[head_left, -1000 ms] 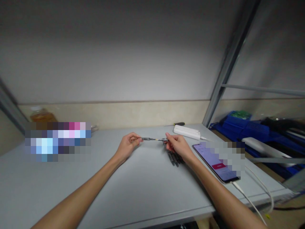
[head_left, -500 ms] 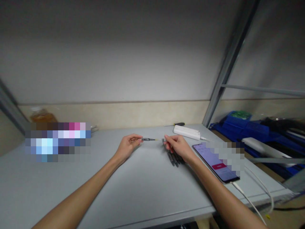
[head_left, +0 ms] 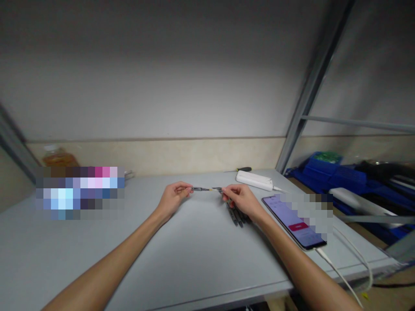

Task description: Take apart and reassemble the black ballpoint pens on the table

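My left hand (head_left: 175, 198) pinches the outer end of a slim dark pen-like piece (head_left: 200, 188) between thumb and fingers. The piece lies level above the table and narrows to a small yellowish section (head_left: 210, 189) at its right. Facing it, my right hand (head_left: 241, 199) is closed, thumb against fingers, on a thin dark part (head_left: 218, 188) in line with that tip. Whether the two parts touch is too small to tell. Beneath my right hand lie several similar dark slim pieces (head_left: 238, 218), partly covered by it.
On the grey table (head_left: 181, 259) are a white power strip-like block (head_left: 254, 179), a screwdriver (head_left: 244, 169) and a phone (head_left: 293, 220) with a white cable (head_left: 337, 270). Left stand a bottle (head_left: 60, 156) and a blurred-out area. Blue bins (head_left: 337, 172) sit beyond the right frame post.
My left hand has shifted very slightly left. At my right fingertips, more of the thin dark part now shows, and the yellowish section between the hands looks shorter.
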{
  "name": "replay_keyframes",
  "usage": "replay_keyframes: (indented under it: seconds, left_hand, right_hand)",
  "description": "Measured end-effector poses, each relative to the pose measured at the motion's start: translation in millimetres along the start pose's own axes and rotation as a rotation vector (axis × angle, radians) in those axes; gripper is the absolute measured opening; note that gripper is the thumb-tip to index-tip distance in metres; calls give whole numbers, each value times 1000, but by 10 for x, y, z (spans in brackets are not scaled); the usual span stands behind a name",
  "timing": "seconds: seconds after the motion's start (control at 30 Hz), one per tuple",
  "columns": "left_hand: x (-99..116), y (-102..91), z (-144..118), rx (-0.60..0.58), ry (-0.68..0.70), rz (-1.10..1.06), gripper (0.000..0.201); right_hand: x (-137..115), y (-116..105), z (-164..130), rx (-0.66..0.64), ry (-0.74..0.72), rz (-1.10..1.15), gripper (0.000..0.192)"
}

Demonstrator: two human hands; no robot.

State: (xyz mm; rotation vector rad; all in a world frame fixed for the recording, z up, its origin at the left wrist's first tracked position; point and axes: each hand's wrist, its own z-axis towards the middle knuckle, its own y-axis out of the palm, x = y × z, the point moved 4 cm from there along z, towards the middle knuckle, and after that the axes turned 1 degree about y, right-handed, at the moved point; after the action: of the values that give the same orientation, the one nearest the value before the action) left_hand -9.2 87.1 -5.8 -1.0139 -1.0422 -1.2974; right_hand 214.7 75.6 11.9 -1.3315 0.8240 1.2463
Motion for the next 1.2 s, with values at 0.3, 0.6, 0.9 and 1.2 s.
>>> replay_keyframes:
  seconds: [0.3,0.6,0.9,1.2]
  left_hand:
    - [-2,22,6,-5,1,26,38]
    - [46,52,-37,-6,13,75,34]
    - [122,66,-87,22,137,239,19]
    - [201,80,-156,75,268,358,12]
  right_hand:
    - [30,-12,21,17,-128,-12,42]
    - [5,14,-16,-21,-72,-180,31]
    - [-10,42,-41,-87,57,88,32]
    - [22,46,-29,-105,87,195,34]
